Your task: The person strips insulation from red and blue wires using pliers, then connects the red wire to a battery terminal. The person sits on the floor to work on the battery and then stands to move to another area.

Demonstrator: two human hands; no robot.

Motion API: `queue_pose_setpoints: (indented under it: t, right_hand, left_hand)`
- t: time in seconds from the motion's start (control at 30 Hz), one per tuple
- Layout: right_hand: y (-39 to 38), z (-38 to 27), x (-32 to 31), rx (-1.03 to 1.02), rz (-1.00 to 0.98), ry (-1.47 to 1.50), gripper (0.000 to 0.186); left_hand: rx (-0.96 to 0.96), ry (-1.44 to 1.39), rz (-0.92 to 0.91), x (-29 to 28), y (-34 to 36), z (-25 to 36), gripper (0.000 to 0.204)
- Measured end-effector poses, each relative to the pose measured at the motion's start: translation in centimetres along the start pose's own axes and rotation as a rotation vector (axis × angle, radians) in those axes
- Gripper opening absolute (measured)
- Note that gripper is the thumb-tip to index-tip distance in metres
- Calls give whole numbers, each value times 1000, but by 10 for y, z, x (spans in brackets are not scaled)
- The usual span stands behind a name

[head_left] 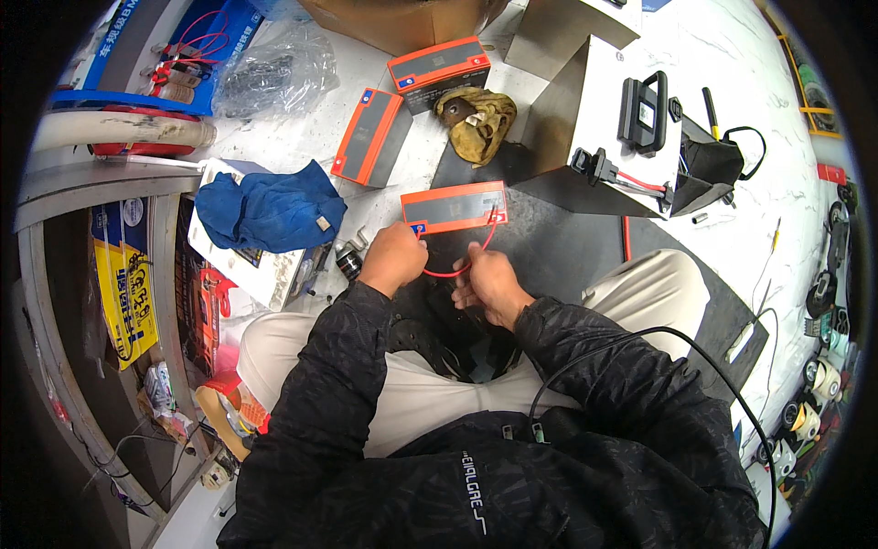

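An orange-and-grey battery (455, 207) lies in front of me on a dark mat. A red wire (441, 274) loops down between my hands, and one end reaches up to the battery's right corner. My left hand (393, 259) is closed, pinching the wire close to the battery's blue-marked left corner. Lower down, my right hand (497, 285) pinches the same wire between thumb and forefinger, its other fingers partly curled. The wire's end at the left hand is hidden by the fingers, so whether it touches the terminal cannot be told.
Two more batteries (373, 137) (439, 66) stand beyond, beside a soiled yellow-brown glove (477, 126). At right is a large metal case (604, 137) with a black handle. A blue cloth (271, 209) covers a white box at left. A black cable (695, 352) crosses my right arm.
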State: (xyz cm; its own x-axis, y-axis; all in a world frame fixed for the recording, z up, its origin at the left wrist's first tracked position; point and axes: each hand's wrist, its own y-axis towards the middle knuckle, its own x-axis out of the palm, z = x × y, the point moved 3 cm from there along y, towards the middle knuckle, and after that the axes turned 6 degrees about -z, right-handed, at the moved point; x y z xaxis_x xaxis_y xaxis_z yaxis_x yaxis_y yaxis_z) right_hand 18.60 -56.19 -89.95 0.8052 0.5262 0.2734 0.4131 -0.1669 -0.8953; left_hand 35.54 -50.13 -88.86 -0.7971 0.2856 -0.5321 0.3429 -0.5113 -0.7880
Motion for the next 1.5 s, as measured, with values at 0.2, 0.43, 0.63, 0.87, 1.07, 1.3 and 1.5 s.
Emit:
queue_pose_setpoints:
  t: [0.2,0.43,0.63,0.87,1.07,1.3,1.5]
  right_hand:
    - [-1,-18,9,-296,-93,-37,44]
    - [5,-74,21,-493,-235,-1,30]
    - [41,-118,66,-564,-274,-57,25]
    - [65,-126,93,-636,-151,-293,29]
    - [63,-131,101,-665,-144,-370,24]
    - [65,-131,111,-656,-111,-396,24]
    - [64,-138,125,-755,-69,-419,26]
  left_hand:
    - [63,-284,-104,-18,-10,10,35]
    - [91,-1283,170,-25,11,-7,26]
    - [204,-1870,301,-38,58,-31,24]
    - [87,-1938,499,-31,99,-40,26]
    - [25,-1989,562,-32,119,-39,24]
    - [-83,-1910,637,-23,144,-46,25]
    - [-107,-2198,465,-26,137,-43,20]
